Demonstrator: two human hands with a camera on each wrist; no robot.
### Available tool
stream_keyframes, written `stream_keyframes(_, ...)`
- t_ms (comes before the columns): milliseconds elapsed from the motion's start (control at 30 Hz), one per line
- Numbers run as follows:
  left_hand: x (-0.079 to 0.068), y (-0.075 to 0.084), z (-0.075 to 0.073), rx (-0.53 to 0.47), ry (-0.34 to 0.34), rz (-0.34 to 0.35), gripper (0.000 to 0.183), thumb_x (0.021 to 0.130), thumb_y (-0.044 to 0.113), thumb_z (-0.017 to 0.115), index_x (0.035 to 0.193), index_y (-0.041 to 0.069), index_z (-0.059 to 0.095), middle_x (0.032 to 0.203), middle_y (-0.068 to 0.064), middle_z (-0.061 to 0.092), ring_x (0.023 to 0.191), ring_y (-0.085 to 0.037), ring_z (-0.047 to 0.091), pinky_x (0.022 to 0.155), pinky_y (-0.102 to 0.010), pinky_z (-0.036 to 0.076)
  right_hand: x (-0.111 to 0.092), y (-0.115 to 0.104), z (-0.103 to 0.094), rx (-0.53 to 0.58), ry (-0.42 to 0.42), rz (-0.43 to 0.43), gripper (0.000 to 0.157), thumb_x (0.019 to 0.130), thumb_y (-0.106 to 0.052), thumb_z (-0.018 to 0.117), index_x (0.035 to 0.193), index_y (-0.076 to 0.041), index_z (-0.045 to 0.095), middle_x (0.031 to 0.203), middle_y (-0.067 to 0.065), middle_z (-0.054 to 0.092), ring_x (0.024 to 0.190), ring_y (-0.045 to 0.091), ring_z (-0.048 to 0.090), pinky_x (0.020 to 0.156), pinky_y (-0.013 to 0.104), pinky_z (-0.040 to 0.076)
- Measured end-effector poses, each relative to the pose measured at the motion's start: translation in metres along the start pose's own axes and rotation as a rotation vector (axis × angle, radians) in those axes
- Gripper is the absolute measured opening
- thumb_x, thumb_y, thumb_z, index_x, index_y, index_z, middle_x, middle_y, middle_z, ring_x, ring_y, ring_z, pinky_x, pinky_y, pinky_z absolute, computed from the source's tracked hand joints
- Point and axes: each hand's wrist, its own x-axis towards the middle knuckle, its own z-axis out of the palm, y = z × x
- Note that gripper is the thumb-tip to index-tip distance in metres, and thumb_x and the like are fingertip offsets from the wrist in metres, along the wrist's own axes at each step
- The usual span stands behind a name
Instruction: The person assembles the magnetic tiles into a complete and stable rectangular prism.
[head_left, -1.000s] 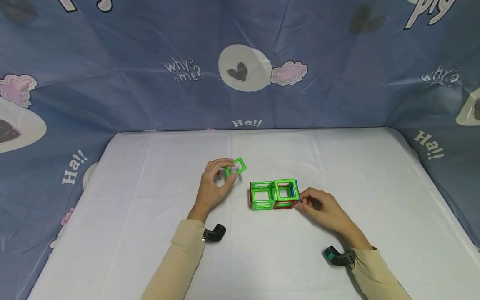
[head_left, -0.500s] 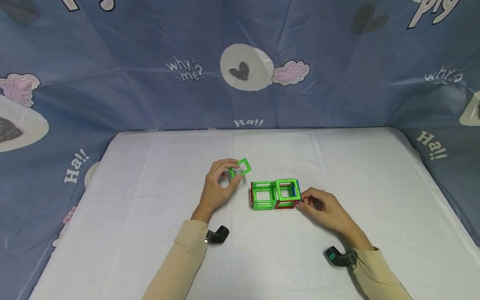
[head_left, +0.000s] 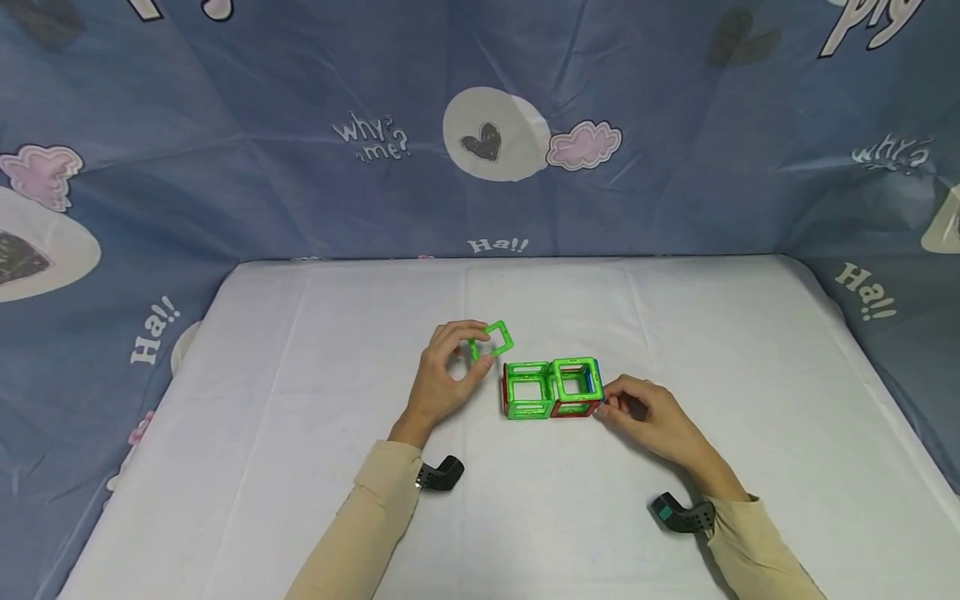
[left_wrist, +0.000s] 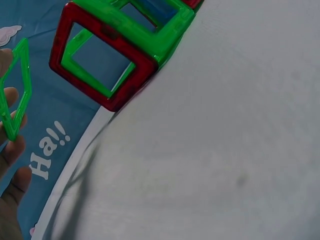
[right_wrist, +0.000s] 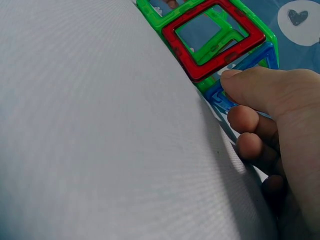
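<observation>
My left hand holds a thin green square magnetic tile between thumb and fingers, raised beside the left end of a tile structure. The same green tile shows edge-tilted in the left wrist view. The structure is two joined open-frame cubes, mostly green, with red tiles and a blue tile. A red square tile forms its left end. My right hand grips the right end, its thumb on the blue tile; the index fingertip is hidden behind. The other right fingers curl loosely.
A white cloth covers the table. Behind it and at both sides hangs a blue printed curtain. A black wrist camera sits on the left wrist and another camera on the right.
My left hand has moved right and slightly toward me with the green tile, coming closer to the structure. The right hand and the structure have stayed nearly still.
</observation>
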Motion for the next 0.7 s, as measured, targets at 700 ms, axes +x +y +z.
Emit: stream_keyframes(700,-0.002,0.001,0.008,-0.028,-0.055,0.095,0.029,0.084,0.028,0.069,0.105,0.009,0.065,0.122,0.001,0.062,0.113,-0.014,0.052,0.079,-0.035,0.045,0.001,-0.029,-0.007,0.007,0.001,-0.020,0.012,0.082,-0.004,0.072,0.087,-0.013,0.065,0.073,-0.005,0.054,0.068,0.006,0.047,0.060,0.026,0.039)
